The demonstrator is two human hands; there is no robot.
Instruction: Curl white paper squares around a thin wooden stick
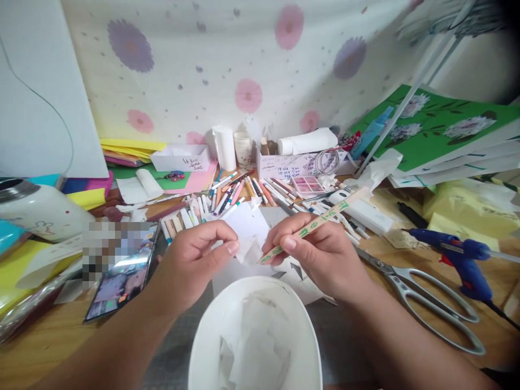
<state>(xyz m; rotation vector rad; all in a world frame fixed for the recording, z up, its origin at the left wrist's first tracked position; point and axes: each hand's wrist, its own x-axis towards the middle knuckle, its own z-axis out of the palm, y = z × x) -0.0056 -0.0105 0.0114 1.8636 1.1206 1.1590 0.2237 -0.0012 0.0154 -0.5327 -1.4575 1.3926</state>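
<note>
My left hand [203,257] pinches a small scrap of white paper [248,249] between thumb and forefinger. In my right hand [314,252] is a flat wooden stick [325,218] with green markings, slanting up to the right. Some whitish material clings to its upper end. The stick's lower tip meets or nearly meets the paper scrap; I cannot tell whether they touch. Just below both hands stands a white tub [195,346] with pale paper pieces inside. White sheets [244,216] lie on the table behind the hands.
Large scissors [410,295] and a blue glue gun [459,254] lie at the right. To the left are a phone [125,281] and a white flask [44,211]. Several markers [227,195] are heaped behind the hands, before paper cups [242,149] and a white box [181,157].
</note>
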